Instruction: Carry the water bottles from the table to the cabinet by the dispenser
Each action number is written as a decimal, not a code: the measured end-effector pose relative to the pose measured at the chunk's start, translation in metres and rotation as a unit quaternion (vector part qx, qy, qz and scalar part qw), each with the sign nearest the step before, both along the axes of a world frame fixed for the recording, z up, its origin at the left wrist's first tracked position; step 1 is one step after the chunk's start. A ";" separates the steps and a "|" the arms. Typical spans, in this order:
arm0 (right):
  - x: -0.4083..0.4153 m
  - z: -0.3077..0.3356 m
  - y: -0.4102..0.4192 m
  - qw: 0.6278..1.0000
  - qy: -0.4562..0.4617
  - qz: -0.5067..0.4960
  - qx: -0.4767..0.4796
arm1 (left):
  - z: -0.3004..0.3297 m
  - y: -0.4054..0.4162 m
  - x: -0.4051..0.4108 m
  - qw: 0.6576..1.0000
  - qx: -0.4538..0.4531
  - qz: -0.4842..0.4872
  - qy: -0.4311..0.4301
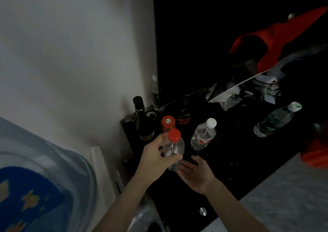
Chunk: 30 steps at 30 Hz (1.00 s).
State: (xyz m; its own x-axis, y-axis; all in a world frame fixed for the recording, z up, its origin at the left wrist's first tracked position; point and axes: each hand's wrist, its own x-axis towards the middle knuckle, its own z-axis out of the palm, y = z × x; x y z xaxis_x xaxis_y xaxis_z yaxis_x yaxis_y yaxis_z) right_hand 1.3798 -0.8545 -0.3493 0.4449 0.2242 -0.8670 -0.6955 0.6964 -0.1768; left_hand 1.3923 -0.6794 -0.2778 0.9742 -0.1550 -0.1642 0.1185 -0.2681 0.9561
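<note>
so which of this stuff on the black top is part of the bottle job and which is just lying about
Job: red-capped bottle gripped by left hand; open right hand; white-capped bottle; green-capped bottle.
Lying about: dark wine bottle; brown bottle; red cloth; crumpled tissues.

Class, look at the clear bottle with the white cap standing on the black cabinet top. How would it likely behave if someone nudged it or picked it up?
The white-capped bottle looks mostly empty, so it is probably light. It stands tall and narrow on the cabinet top, so a nudge may tip it, and it might then roll. Its thin clear plastic likely dents under a squeeze.

Black cabinet top [230, 153]: white-capped bottle [203, 135], green-capped bottle [276, 119], dark wine bottle [143, 121]
</note>
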 end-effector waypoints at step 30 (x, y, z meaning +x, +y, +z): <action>-0.002 0.000 -0.009 0.956 -0.069 0.202 -0.201 | -0.057 -0.026 0.012 0.993 0.121 0.012 -0.001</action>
